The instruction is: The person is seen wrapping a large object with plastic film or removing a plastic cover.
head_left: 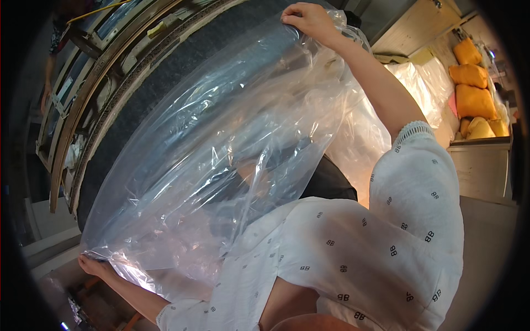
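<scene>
A large clear plastic sheet (221,127) is stretched between my two hands, wrinkled and shiny across its middle. My left hand (93,265), at the lower left, is closed on one corner of it. At the top, my right hand (310,21) has its fingers pinched on the opposite end of the same edge. Under that edge runs a dark table surface (132,105). The near part of the sheet hangs down over my lap, and my legs show dimly through it. Whether it is a single layer or a bag, I cannot tell.
Beyond the table stands a long frame of wooden and metal rails (105,66). More crumpled clear plastic (425,83) lies to the right. Orange-yellow bundles (475,99) are stacked on a ledge at the far right, beside a wooden panel (414,27).
</scene>
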A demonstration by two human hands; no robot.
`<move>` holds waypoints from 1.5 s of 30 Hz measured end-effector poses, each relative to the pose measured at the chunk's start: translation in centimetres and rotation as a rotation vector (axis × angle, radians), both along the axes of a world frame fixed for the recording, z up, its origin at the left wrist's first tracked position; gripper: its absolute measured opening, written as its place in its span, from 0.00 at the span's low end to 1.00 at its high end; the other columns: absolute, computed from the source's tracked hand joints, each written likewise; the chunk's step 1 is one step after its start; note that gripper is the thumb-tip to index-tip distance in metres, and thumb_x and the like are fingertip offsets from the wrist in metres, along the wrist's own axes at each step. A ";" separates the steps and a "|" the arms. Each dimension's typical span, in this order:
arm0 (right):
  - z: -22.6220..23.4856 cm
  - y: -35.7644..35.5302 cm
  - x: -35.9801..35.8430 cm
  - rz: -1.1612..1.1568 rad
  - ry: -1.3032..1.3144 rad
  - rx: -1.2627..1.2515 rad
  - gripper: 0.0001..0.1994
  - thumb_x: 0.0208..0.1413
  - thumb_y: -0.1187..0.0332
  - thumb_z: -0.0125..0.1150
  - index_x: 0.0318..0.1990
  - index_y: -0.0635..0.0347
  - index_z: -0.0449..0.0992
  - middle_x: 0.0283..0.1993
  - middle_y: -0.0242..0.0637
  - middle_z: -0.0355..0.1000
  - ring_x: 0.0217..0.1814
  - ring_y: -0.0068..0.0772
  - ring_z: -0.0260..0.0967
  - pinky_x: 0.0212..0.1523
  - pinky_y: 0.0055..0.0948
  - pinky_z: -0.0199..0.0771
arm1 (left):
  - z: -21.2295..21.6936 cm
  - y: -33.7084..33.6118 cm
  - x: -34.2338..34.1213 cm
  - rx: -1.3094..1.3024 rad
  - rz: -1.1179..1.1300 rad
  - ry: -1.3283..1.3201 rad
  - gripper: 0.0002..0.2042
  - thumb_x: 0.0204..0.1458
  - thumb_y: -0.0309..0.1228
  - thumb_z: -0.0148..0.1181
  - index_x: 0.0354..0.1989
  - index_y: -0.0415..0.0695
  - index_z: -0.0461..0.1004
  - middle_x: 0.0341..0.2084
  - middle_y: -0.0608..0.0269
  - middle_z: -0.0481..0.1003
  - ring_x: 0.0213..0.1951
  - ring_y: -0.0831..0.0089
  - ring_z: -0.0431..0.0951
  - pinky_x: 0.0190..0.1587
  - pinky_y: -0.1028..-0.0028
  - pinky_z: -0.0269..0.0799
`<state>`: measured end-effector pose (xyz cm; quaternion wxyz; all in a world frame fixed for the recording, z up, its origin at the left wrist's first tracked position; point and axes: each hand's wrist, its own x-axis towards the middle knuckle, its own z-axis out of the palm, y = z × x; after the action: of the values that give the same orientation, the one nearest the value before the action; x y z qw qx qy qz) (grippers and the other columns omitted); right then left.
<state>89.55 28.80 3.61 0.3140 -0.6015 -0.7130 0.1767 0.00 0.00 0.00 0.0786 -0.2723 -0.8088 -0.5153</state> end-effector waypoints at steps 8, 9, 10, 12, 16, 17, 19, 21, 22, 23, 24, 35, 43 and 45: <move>-1.4 1.1 0.4 0.079 -0.143 0.361 0.08 0.45 0.65 0.56 0.28 0.59 0.75 0.29 0.43 0.71 0.34 0.45 0.69 0.35 0.36 0.68 | 4.9 -9.1 7.2 0.113 -0.235 -0.431 0.18 0.53 0.40 0.53 0.48 0.42 0.66 0.41 0.61 0.71 0.42 0.71 0.70 0.44 0.74 0.67; -1.3 1.4 0.2 0.084 -0.131 0.367 0.08 0.45 0.65 0.56 0.28 0.59 0.75 0.29 0.43 0.71 0.34 0.45 0.69 0.35 0.36 0.68 | 5.1 -10.3 7.5 0.101 -0.263 -0.435 0.18 0.53 0.40 0.54 0.48 0.43 0.66 0.42 0.61 0.70 0.43 0.72 0.69 0.46 0.75 0.66; -1.1 1.4 0.2 0.095 -0.110 0.336 0.08 0.45 0.65 0.56 0.28 0.59 0.75 0.30 0.43 0.71 0.35 0.45 0.69 0.37 0.36 0.68 | 4.4 -11.3 7.7 0.097 -0.281 -0.417 0.18 0.53 0.39 0.54 0.49 0.43 0.66 0.43 0.61 0.70 0.44 0.73 0.69 0.48 0.77 0.64; -0.9 1.3 0.2 0.103 -0.093 0.303 0.08 0.45 0.65 0.56 0.29 0.59 0.74 0.31 0.44 0.70 0.36 0.46 0.69 0.38 0.36 0.68 | 2.8 -12.1 9.2 0.035 -0.319 -0.326 0.18 0.53 0.38 0.54 0.49 0.43 0.66 0.43 0.61 0.70 0.45 0.72 0.69 0.49 0.76 0.64; -1.8 2.7 -1.5 0.120 -0.044 0.341 0.07 0.45 0.67 0.55 0.30 0.59 0.73 0.33 0.44 0.69 0.40 0.44 0.67 0.40 0.34 0.66 | -0.7 -17.5 3.6 0.025 -0.309 -0.181 0.18 0.52 0.39 0.54 0.50 0.44 0.66 0.43 0.66 0.70 0.43 0.76 0.68 0.47 0.78 0.63; -1.6 3.9 0.6 0.126 -0.135 0.282 0.07 0.45 0.67 0.55 0.31 0.59 0.73 0.34 0.44 0.68 0.41 0.44 0.66 0.41 0.33 0.65 | -0.9 -12.2 6.7 -0.113 -0.208 -0.288 0.19 0.52 0.40 0.55 0.50 0.46 0.67 0.42 0.66 0.70 0.42 0.77 0.68 0.45 0.79 0.63; 0.6 7.0 5.0 0.037 -0.148 0.615 0.07 0.45 0.69 0.54 0.32 0.60 0.71 0.31 0.41 0.66 0.37 0.40 0.65 0.40 0.32 0.65 | 0.2 -3.4 11.0 0.033 -0.229 -0.463 0.18 0.52 0.40 0.54 0.49 0.45 0.68 0.41 0.67 0.70 0.41 0.77 0.69 0.44 0.79 0.64; 6.3 8.5 2.6 0.094 0.386 0.418 0.07 0.43 0.72 0.52 0.33 0.60 0.70 0.33 0.40 0.64 0.38 0.39 0.63 0.41 0.32 0.64 | 2.8 -3.6 5.9 0.222 -0.338 -0.401 0.14 0.54 0.35 0.52 0.45 0.40 0.69 0.39 0.64 0.72 0.40 0.74 0.71 0.43 0.76 0.67; 7.6 12.5 6.9 0.004 0.258 0.593 0.17 0.51 0.59 0.57 0.46 0.56 0.72 0.41 0.34 0.71 0.43 0.26 0.66 0.47 0.22 0.63 | 3.5 0.4 7.6 0.280 -0.375 -0.451 0.13 0.53 0.33 0.52 0.44 0.38 0.69 0.40 0.60 0.72 0.41 0.70 0.72 0.44 0.73 0.68; 9.3 13.1 4.5 -0.009 0.386 0.494 0.16 0.52 0.61 0.56 0.44 0.63 0.71 0.40 0.35 0.71 0.41 0.26 0.66 0.46 0.23 0.64 | 5.3 -0.3 6.5 0.369 -0.360 -0.436 0.15 0.54 0.34 0.50 0.44 0.35 0.68 0.40 0.56 0.72 0.42 0.67 0.72 0.46 0.69 0.69; 10.6 13.7 4.2 -0.012 0.534 0.508 0.15 0.54 0.61 0.54 0.43 0.63 0.72 0.38 0.34 0.71 0.39 0.26 0.67 0.43 0.23 0.66 | 7.2 3.5 11.3 0.460 -0.324 -0.643 0.16 0.54 0.35 0.47 0.44 0.34 0.68 0.41 0.53 0.72 0.42 0.64 0.73 0.47 0.66 0.69; -6.8 21.6 6.0 -0.113 0.238 0.375 0.12 0.52 0.65 0.54 0.40 0.65 0.71 0.37 0.36 0.71 0.40 0.26 0.67 0.44 0.25 0.65 | -1.4 15.4 10.7 0.046 0.071 0.140 0.14 0.45 0.38 0.57 0.34 0.42 0.76 0.30 0.56 0.76 0.35 0.65 0.75 0.40 0.70 0.68; -7.0 24.3 6.8 -0.211 0.003 0.356 0.14 0.52 0.64 0.53 0.39 0.66 0.71 0.38 0.39 0.71 0.39 0.31 0.67 0.44 0.27 0.64 | -1.1 18.9 10.8 0.083 0.035 0.042 0.13 0.41 0.38 0.60 0.32 0.43 0.77 0.27 0.60 0.75 0.33 0.68 0.75 0.39 0.71 0.67; -6.6 24.4 6.4 -0.201 0.033 0.338 0.15 0.51 0.62 0.54 0.38 0.67 0.71 0.38 0.41 0.71 0.39 0.33 0.66 0.45 0.28 0.63 | -1.2 19.1 10.4 0.065 0.035 0.097 0.13 0.41 0.38 0.60 0.32 0.43 0.77 0.27 0.61 0.75 0.33 0.69 0.74 0.39 0.71 0.67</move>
<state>95.93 53.18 -3.02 0.4383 -0.6054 -0.6636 0.0321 10.44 19.05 -1.25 0.1355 -0.2801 -0.7914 -0.5262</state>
